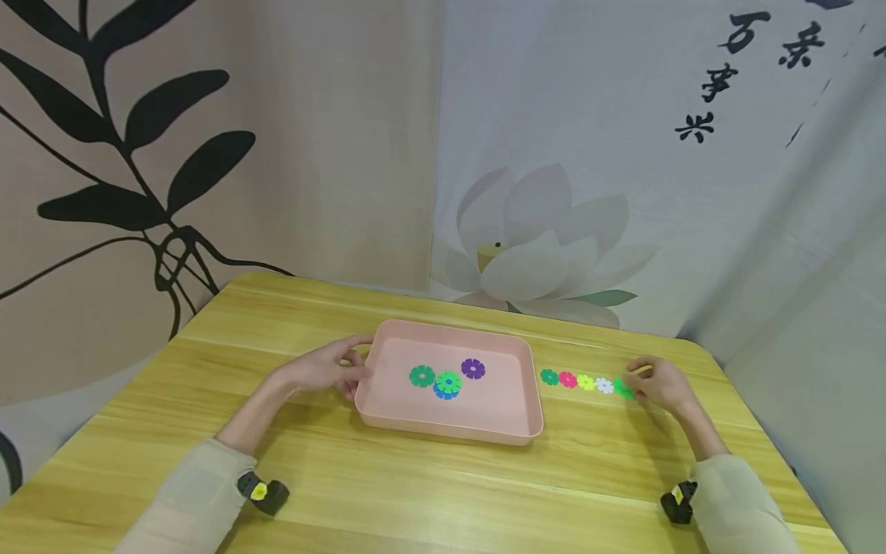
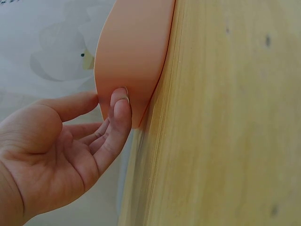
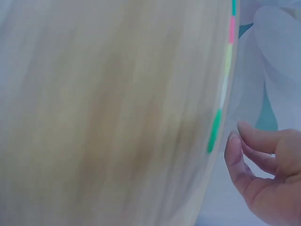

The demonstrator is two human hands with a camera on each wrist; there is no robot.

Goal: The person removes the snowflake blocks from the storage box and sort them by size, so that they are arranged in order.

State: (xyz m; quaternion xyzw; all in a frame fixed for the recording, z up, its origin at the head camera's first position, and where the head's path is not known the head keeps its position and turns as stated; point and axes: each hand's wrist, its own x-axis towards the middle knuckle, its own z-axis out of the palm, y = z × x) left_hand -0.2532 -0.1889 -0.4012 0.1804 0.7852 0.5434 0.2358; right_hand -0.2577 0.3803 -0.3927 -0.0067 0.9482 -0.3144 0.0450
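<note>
Bench (image 1: 443, 500): wood-grained, bearing all items below.

Tray (image 1: 498, 419): one, pink, shallow, near mid-bench; its raised rim likely serves to keep loose pieces together.

Contents, four notched discs: teal disc (image 1: 421, 376); light green disc (image 1: 449, 380), lying partly over blue disc (image 1: 446, 396); purple disc (image 1: 474, 369), a little apart. Their scatter suggests no arranging.

Row, right of the tray: green disc (image 1: 550, 377) nearest it, then pink disc (image 1: 567, 379), yellow disc (image 1: 586, 382), white disc (image 1: 604, 385), bright green disc (image 1: 620, 387). All flat, single file, edges touching or nearly so; presumably laid thus so that each shows whole.

Left hand (image 1: 320, 369): at the tray's left end, bent fingers touching its outer wall, seemingly to steady it; whether they pinch the rim I cannot tell.

Right hand (image 1: 664, 387): at the row's outer end, thumb and forefinger loosely bent beside the bright green disc, nothing visible between them; the pose would suit placing or straightening so thin a piece.
</note>
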